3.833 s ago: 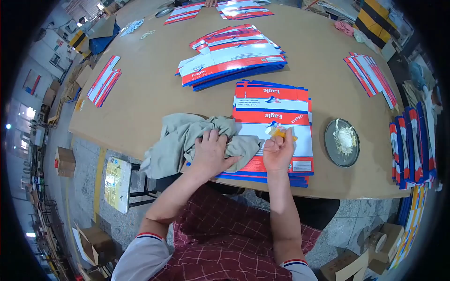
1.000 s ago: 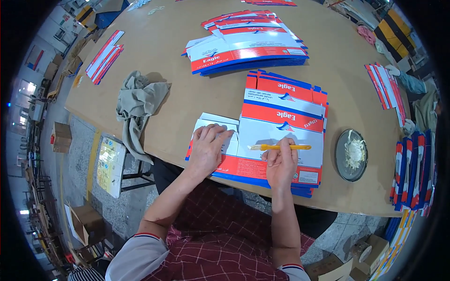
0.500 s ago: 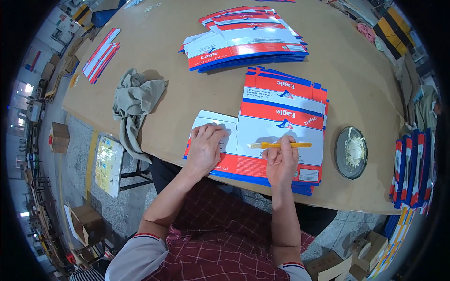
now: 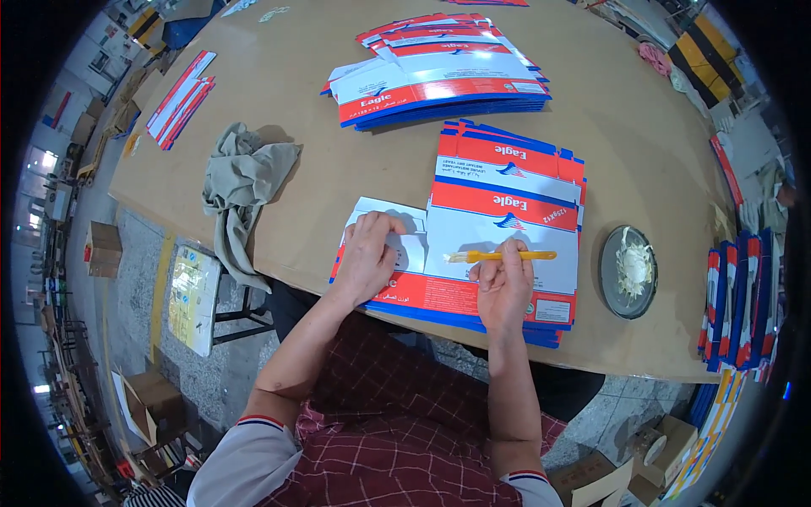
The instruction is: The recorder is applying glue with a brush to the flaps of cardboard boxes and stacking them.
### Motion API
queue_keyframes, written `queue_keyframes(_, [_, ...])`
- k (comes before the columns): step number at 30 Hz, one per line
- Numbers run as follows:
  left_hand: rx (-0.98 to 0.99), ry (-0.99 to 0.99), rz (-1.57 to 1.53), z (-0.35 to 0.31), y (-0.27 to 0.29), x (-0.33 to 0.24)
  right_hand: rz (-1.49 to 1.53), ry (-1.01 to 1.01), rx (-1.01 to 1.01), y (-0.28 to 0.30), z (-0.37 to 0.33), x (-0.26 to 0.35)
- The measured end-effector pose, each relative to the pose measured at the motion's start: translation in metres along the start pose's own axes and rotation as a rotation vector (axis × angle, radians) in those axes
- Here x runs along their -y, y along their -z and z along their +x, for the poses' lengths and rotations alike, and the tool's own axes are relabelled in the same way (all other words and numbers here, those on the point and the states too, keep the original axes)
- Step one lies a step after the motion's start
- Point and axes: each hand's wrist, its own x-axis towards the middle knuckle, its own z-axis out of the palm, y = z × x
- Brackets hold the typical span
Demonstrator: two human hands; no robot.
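A yellow-handled brush (image 4: 515, 255) is gripped in my right hand (image 4: 504, 291), its bristles pointing left over the white panel of the nearest flat printed carton. This carton (image 4: 553, 266), red, white and blue, is uppermost on a stack at the table's front edge. My left hand (image 4: 369, 258) rests on the carton's left white flap (image 4: 412, 252), fingers bent and thumb apart from the index finger; some fingertips are hidden. To the right of the stack lies a dark round dish (image 4: 610, 275) holding a whitish paste (image 4: 634, 267).
More flat cartons (image 4: 443, 84) are piled at the table's far side. A crumpled grey-green cloth (image 4: 249, 173) lies to the left, beyond it a few narrow carton pieces (image 4: 180, 100). Bundled cartons (image 4: 737, 296) stand at the right edge. A stool (image 4: 194, 300) is on the floor.
My left hand has shifted slightly, its fingers more bent and the thumb spread from the index finger. My right hand still holds the brush in nearly the same place. The view has tilted slightly.
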Motion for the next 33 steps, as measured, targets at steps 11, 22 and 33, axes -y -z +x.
queue_keyframes(11, [-0.173, -0.133, -0.214, -0.014, -0.004, 0.014, -0.263, 0.086, 0.071, -0.007, -0.006, -0.007])
queue_keyframes(22, [-0.277, -0.236, 0.002, -0.019, -0.005, 0.007, -0.549, 0.025, 0.119, -0.023, -0.022, -0.006])
queue_keyframes(33, [-0.277, -0.236, -0.012, -0.019, -0.006, 0.009, -0.665, 0.071, 0.112, -0.021, -0.025, -0.015])
